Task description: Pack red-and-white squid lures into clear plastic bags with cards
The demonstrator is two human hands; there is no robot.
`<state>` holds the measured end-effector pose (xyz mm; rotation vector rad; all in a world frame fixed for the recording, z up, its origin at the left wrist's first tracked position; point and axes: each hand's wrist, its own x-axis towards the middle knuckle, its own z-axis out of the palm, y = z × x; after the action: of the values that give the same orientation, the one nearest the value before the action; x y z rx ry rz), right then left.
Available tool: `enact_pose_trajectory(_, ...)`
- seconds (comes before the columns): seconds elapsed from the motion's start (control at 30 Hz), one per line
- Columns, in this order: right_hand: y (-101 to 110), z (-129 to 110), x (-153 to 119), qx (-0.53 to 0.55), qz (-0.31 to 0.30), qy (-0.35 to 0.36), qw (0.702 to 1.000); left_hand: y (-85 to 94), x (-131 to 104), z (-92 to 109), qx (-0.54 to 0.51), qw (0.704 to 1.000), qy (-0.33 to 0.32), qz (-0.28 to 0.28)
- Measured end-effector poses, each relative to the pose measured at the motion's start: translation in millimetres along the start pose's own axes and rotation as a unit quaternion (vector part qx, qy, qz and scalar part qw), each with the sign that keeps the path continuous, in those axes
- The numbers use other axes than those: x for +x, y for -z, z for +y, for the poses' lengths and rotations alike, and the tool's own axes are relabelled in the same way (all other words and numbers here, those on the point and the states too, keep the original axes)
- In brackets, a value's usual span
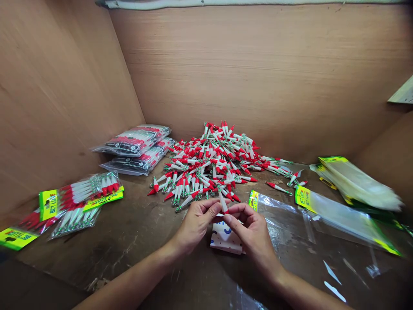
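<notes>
Between my two hands, a red-and-white fishing lure (pixel 222 199) stands nearly upright, its red end pointing down. The thumb and fingers of my left hand (pixel 199 220) close on its left side. My right hand (pixel 251 227) pinches it near the red tip from the other side. Beneath my fingers lies a small white printed packet or card (pixel 226 242) with blue marks, partly covered by my hands. Just beyond my fingertips rises a big heap of similar lures (pixel 206 161), with green hooks at their ends.
Filled bags of lures (pixel 129 142) are stacked at the back left, with yellow-headed lure packs (pixel 77 200) nearer. Clear bags with yellow headers (pixel 342 219) lie on the right, another stack of bags (pixel 358 178) behind. Wooden panels (pixel 258 77) enclose the dark tabletop (pixel 155 275).
</notes>
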<state>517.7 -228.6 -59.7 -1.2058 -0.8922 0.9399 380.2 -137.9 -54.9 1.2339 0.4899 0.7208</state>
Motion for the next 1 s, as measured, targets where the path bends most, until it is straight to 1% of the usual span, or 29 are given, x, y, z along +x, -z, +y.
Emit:
enact_pose_trajectory(0.13,0,-8,-2,-0.009,-0.009,-0.006,1.000,0.7,0,1,0.006,1.000,0.003,0.001)
enact_pose_trajectory(0.23,2,-9,-1,-0.013,-0.018,-0.005,1.000,1.9,-1,2,0.031,0.999,0.017,0.032)
enact_pose_trajectory(0.3,3,-6,0,-0.016,-0.007,0.003,1.000,1.4,-1,3,0.046,0.997,0.023,0.048)
enact_pose_trajectory(0.5,4,2,1,-0.072,0.032,0.045,0.996,-1.7,-4,6,0.074,0.996,0.034,0.043)
enact_pose_trajectory(0.67,3,-1,-1,-0.109,0.029,0.075,0.991,0.3,-4,5,0.101,0.993,0.035,0.047)
enact_pose_trajectory(0.83,3,-2,-2,-0.136,0.025,0.081,0.987,0.2,-4,4,0.120,0.990,0.032,0.066)
enact_pose_trajectory(1.0,2,0,-2,-0.128,0.026,0.071,0.989,-1.4,-4,6,0.136,0.988,0.030,0.070)
